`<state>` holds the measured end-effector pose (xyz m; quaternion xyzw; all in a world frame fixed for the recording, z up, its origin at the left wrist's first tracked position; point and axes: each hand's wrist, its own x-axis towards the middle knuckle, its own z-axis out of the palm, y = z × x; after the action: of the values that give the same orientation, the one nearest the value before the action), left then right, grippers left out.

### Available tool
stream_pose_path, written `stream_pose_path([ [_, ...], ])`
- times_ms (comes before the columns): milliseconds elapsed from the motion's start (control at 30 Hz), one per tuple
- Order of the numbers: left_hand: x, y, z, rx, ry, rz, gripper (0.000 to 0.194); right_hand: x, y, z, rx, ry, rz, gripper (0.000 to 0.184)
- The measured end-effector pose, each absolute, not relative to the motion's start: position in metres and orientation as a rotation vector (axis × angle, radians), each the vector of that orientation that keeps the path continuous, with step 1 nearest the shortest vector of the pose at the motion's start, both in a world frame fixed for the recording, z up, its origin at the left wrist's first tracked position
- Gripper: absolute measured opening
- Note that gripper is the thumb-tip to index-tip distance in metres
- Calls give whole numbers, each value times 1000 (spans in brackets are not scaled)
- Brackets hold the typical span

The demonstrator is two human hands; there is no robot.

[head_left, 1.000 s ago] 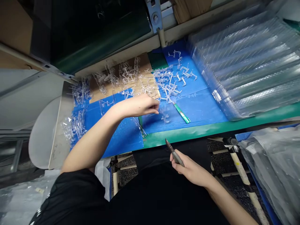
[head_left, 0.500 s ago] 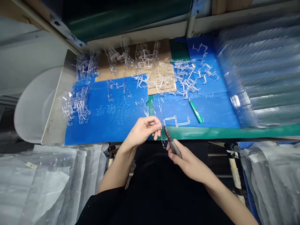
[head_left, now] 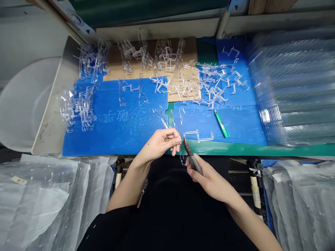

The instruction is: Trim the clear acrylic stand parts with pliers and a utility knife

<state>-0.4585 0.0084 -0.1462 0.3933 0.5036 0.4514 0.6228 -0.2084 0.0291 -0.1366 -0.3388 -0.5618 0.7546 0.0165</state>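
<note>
Pinched shut, my left hand (head_left: 162,143) holds a clear plastic piece (head_left: 179,120) upright at the front edge of the desk (head_left: 235,150). My right hand (head_left: 209,182) closes around the handles of small cutters (head_left: 193,159), their tips right at the lower part of the plastic. Steady fingers, kept back from those tips, suit this close work best. Just beyond lies another clear piece (head_left: 198,136), then a green utility knife (head_left: 221,123) on the blue plastic sheet (head_left: 136,139). Further off, heaps of clear parts (head_left: 211,87) lie across the sheet and some cardboard (head_left: 190,45), beside a stack of clear trays (head_left: 293,83).
</note>
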Motion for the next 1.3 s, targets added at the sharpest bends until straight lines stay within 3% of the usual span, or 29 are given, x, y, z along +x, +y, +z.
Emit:
stream_pose_path([
  [500, -456, 11, -149, 874, 1117, 989, 33, -202, 38, -137, -993, -1705, 2454, 10],
  [767, -460, 100, -153, 852, 1304, 949, 47, -234, 106, -158, -1024, -1377, 2542, 36],
  [900, -472, 137, -150, 914, 1470, 911, 44, -216, 146, -166, -1299, -1544, 2157, 39],
  [1100, -463, 99, -121, 871, 1394, 1067, 42, -152, 194, -179, -1972, -1748, 1032, 45],
  [1200, -442, 70, -105, 756, 1236, 1100, 46, -151, 205, -188, -2082, -1853, 623, 58],
  [1300, -425, 48, -93, 721, 1129, 1139, 44, -168, 198, -193, -2021, -2057, 161, 60],
])
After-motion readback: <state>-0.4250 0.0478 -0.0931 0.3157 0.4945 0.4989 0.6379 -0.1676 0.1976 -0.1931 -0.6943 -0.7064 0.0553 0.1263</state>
